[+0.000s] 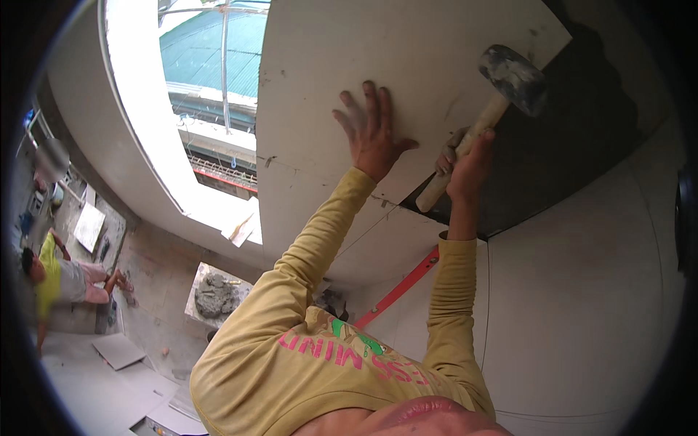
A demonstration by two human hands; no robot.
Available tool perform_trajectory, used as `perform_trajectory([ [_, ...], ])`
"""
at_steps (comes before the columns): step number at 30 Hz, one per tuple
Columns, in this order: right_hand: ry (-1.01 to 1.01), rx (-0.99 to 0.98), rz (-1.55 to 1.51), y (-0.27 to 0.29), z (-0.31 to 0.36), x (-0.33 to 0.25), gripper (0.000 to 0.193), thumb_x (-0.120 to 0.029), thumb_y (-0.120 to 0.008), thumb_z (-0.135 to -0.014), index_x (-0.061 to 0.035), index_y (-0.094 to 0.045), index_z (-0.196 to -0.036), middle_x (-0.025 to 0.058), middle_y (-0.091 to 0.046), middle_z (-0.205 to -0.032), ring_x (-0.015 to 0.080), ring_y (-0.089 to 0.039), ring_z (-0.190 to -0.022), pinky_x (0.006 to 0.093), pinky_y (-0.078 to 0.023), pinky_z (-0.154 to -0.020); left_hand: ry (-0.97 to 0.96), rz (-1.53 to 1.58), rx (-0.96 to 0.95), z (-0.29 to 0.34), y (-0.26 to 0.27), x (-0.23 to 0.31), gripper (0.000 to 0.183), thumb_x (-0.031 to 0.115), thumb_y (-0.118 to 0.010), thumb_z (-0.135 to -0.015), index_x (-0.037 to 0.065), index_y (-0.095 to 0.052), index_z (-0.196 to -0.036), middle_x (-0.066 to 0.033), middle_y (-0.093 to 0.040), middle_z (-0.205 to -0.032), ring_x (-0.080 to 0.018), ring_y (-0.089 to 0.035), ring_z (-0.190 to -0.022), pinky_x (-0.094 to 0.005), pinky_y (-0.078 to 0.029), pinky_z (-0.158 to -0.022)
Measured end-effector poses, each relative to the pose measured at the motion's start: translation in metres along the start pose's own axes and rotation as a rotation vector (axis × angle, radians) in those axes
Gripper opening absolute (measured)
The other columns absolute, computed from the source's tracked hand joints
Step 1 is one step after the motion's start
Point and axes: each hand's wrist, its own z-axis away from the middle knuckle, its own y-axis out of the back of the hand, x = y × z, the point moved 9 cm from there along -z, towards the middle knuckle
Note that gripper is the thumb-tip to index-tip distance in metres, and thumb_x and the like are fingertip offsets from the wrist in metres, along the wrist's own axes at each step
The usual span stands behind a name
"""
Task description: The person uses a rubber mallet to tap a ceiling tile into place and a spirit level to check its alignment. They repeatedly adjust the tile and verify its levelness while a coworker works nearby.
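My left hand (374, 136) lies with spread fingers against a large pale tile (313, 80) on the wall. In my right hand (469, 168) is a rubber mallet (513, 80), gripped around its wooden handle. Its black head, smeared with whitish residue, is over the tile near the right edge; I cannot tell whether it touches. Beside that edge the wall shows a dark grey bare patch (582, 109). Below my hands, other pale tiles (567, 291) meet at thin seams.
A red spirit level (403, 287) leans low between my arms. Grey mortar (216, 295) is heaped on a board at lower left. Loose tiles (118, 351) lie on the floor. A person in a yellow top (52, 272) is at far left. A window opening (211, 87) shows a teal roof.
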Motion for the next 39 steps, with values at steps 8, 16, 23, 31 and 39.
perform_trajectory([
  [8, 0.202, -0.012, 0.076, 0.009, 0.044, -0.037, 0.062, -0.069, -0.038, -0.1, -0.0094, -0.041, -0.083, 0.0026, -0.045, -0.064, 0.0117, -0.044, -0.046, 0.0278, -0.033, -0.04, 0.052, -0.063, 0.005, 0.005, 0.011, -0.023, 0.138, 0.062, -0.088, -0.06, 0.009, -0.01, -0.161, -0.0249, 0.007, -0.166, -0.0637, 0.012, -0.144, -0.0805, -0.01, -0.108],
  [16, 0.232, -0.159, 0.246, -0.013, 0.044, -0.003, 0.048, -0.053, -0.04, -0.105, -0.0076, -0.041, -0.088, 0.0031, -0.045, -0.065, 0.0132, -0.046, -0.049, 0.0275, -0.035, -0.043, 0.074, -0.094, -0.025, 0.005, 0.004, -0.04, 0.138, 0.068, -0.084, -0.06, 0.005, -0.012, -0.159, -0.0264, 0.002, -0.165, -0.0664, 0.012, -0.142, -0.0819, -0.013, -0.105],
  [23, 0.505, -0.127, 0.112, -0.033, 0.045, -0.031, 0.07, -0.078, -0.033, -0.094, -0.0097, -0.04, -0.081, -0.0004, -0.039, -0.058, 0.0109, -0.039, -0.044, 0.0275, -0.032, -0.041, 0.087, -0.103, -0.07, 0.002, 0.008, -0.034, 0.135, 0.068, -0.083, -0.062, 0.002, -0.014, -0.158, -0.0277, 0.001, -0.164, -0.0684, 0.008, -0.141, -0.0818, -0.015, -0.104],
  [31, -0.098, -0.029, 0.164, -0.01, 0.048, 0.041, 0.062, -0.066, -0.035, -0.102, -0.0091, -0.04, -0.076, -0.0014, -0.038, -0.054, 0.0102, -0.039, -0.041, 0.0287, -0.033, -0.038, -0.059, 0.034, 0.053, 0.014, 0.001, -0.057, 0.141, 0.064, -0.086, -0.062, -0.002, -0.005, -0.158, -0.0314, 0.007, -0.163, -0.0652, 0.008, -0.143, -0.0775, -0.012, -0.11],
  [39, 0.729, -0.289, -0.14, -0.043, 0.092, -0.013, 0.059, -0.064, -0.036, -0.102, -0.0071, -0.043, -0.087, 0.0036, -0.044, -0.064, 0.0114, -0.042, -0.046, 0.0275, -0.032, -0.04, -0.088, -0.019, 0.107, 0.026, -0.008, -0.087, 0.146, 0.067, -0.086, -0.058, -0.005, -0.003, -0.156, -0.033, 0.002, -0.163, -0.0659, 0.01, -0.142, -0.0792, -0.008, -0.108],
])
